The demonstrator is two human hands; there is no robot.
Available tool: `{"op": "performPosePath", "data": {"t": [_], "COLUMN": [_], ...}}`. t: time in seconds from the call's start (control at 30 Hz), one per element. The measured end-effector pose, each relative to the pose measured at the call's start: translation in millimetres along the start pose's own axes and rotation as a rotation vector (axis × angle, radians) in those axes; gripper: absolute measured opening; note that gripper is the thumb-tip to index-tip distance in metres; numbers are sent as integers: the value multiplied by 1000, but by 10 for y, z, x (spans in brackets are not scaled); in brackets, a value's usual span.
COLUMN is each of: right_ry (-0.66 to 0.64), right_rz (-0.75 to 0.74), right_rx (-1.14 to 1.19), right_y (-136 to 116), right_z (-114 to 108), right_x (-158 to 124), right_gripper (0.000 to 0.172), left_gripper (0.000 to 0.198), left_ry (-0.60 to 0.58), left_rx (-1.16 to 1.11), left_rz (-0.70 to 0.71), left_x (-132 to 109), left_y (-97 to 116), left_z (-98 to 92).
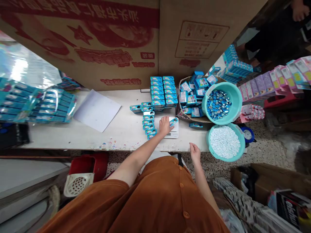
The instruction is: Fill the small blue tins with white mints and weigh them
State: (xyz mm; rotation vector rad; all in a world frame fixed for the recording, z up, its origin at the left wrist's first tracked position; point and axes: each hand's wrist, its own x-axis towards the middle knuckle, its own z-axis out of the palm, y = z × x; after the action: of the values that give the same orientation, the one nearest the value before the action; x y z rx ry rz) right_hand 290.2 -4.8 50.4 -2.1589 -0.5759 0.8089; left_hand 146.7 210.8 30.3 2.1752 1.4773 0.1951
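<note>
My left hand [165, 125] reaches over the white table [73, 136] and grips a small blue tin [174, 121] above a small white scale [173, 132]. A row of the same blue tins [148, 122] lies just left of that hand, and a taller stack of tins [163, 91] stands behind it. My right hand [195, 152] hangs at the table's front edge with fingers curled; what they hold, if anything, I cannot make out.
A teal basin of shiny blue pieces [220, 104] and a teal basin of white pellets [225, 141] sit at the right. A shallow carton of blue tins [191, 95] stands beside them. Large cardboard boxes [121, 42] wall the back. A white sheet [97, 110] lies at left.
</note>
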Motion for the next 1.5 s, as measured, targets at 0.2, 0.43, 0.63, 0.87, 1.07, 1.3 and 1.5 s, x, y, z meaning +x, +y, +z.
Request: {"op": "performPosePath", "data": {"t": [0.2, 0.43, 0.63, 0.87, 1.07, 1.3, 1.5], "right_ry": [-91, -91, -53, -14, -25, -39, -91], "right_rz": [19, -3, 56, 99, 103, 39, 25], "right_rx": [57, 55, 105, 173, 150, 66, 10], "right_y": [-125, -124, -19, 20, 63, 139, -27], "right_z": [77, 53, -86, -155, -209, -200, 26], "right_x": [90, 100, 72, 4, 27, 132, 144], "right_gripper": [45, 45, 40, 37, 40, 45, 48], "left_gripper": [77, 77, 78, 74, 32, 34, 37], "left_ry": [-33, -102, -119, -121, -124, 66, 266], "left_rx": [13, 2, 30, 56, 91, -64, -13], "left_rz": [85, 91, 95, 68, 38, 108, -39], "left_x": [6, 37, 124, 154, 99, -352, -840], "left_y": [-157, -44, 67, 110, 160, -122, -1075], "left_z": [-193, -174, -99, -81, -16, -644, -1450]}}
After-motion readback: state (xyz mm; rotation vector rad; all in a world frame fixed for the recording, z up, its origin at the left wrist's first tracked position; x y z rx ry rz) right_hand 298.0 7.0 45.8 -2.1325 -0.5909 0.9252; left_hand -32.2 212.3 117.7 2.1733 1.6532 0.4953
